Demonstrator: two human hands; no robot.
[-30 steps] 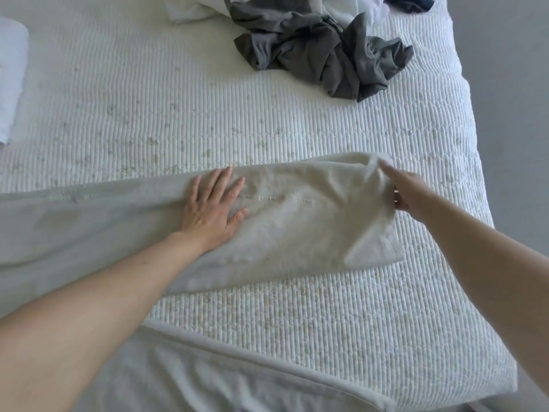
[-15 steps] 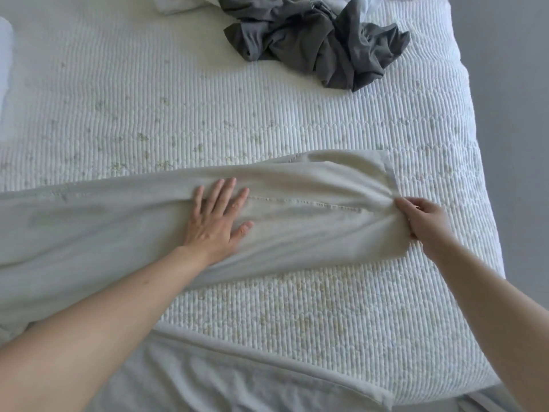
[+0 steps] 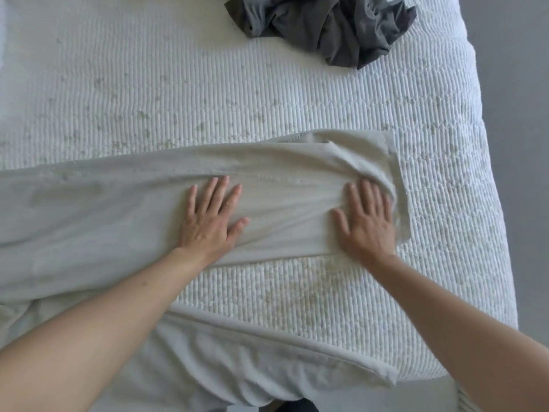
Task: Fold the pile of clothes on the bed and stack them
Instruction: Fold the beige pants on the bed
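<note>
Right hand (image 3: 368, 224) now flat on pale trousers (image 3: 124, 209)

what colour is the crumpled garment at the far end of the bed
Dark grey garment, seen in the head view.

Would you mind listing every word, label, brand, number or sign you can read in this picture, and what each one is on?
None: no readable text shows anywhere.
The pale garment under the left hand and right hand is plain, with no label or print in view.
The crumpled grey clothes show no print.
The white ribbed bed cover carries only faint specks, not lettering.
</note>
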